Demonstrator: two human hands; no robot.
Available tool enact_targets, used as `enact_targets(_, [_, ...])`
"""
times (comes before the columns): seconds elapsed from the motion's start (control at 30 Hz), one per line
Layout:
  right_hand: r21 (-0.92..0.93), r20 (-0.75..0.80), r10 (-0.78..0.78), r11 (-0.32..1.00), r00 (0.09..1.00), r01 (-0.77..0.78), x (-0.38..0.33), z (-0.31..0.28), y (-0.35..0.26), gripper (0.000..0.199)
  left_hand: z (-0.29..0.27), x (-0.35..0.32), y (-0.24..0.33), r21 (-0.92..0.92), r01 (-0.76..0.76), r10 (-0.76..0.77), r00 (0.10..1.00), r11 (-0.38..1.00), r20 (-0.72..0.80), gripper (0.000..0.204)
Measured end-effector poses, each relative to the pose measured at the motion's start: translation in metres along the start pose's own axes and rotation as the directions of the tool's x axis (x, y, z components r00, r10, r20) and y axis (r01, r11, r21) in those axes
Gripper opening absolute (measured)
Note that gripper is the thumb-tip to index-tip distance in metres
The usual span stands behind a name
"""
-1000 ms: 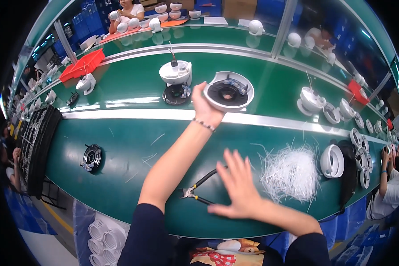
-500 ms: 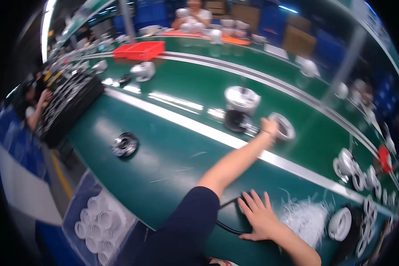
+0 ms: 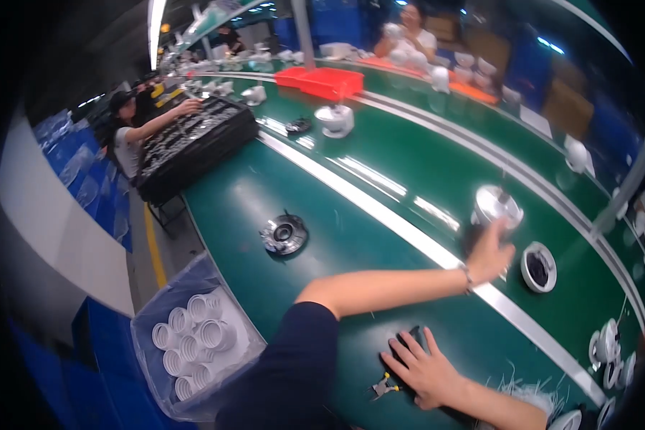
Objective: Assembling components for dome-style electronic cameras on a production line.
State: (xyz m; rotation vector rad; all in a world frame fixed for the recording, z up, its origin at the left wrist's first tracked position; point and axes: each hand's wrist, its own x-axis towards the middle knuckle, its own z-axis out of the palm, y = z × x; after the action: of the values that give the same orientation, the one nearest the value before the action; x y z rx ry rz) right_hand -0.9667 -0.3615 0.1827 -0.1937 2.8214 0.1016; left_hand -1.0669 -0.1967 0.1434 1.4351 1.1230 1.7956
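My left arm stretches to the right across the pale strip at the bench's edge. My left hand (image 3: 489, 256) is at the near side of a white round housing (image 3: 496, 204) on the green belt, thumb and fingers apart; the hand is slightly blurred, and whether it touches the housing is unclear. To its right lies a white ring (image 3: 539, 267) with a black part inside. My right hand (image 3: 428, 373) rests on the bench with fingers spread, over something black that it mostly hides. Small cutting pliers (image 3: 385, 387) with yellow on them lie beside it.
A black and chrome disc-shaped part (image 3: 284, 235) lies on the bench. A lined box of white threaded cups (image 3: 215, 334) stands at lower left, a black crate (image 3: 193, 140) beyond, with a person reaching over it. White plastic strips (image 3: 534, 394) and red trays (image 3: 330, 84) are in view.
My view has turned left. My left hand has gone from the white ring to the white housing; the ring now lies with a black part in it. The pliers have come into view.
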Motion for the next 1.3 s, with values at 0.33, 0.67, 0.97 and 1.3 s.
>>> enact_targets(0.33, [0.07, -0.347, -0.077, 0.992, 0.935, 0.108, -0.023, 0.057, 0.054, 0.042, -0.082, 0.028, 0.032, -0.231, 0.106, -0.128, 0.988, 0.967, -0.081, 0.039])
enact_targets(0.67, [-0.267, -0.705, 0.04, 0.91, 0.708, -0.317, -0.119, -0.03, 0.136, 0.034, -0.07, 0.143, -0.049, 0.776, -0.308, 0.04, 0.938, 0.551, 0.344, 0.025])
enact_targets(0.97, [-0.745, -0.389, 0.699, 0.144, 0.599, -0.652, -0.157, -0.049, 0.269, 0.04, -0.036, 0.151, -0.06, 0.9, -0.326, 0.014, 0.942, 0.29, 0.336, 0.013])
enact_targets(1.3, [-0.468, -0.258, 0.76, 0.442, 0.597, -0.765, -0.12, -0.051, 0.34, 0.03, -0.022, 0.149, -0.06, 0.814, -0.508, 0.256, 0.857, 0.28, 0.447, 0.006])
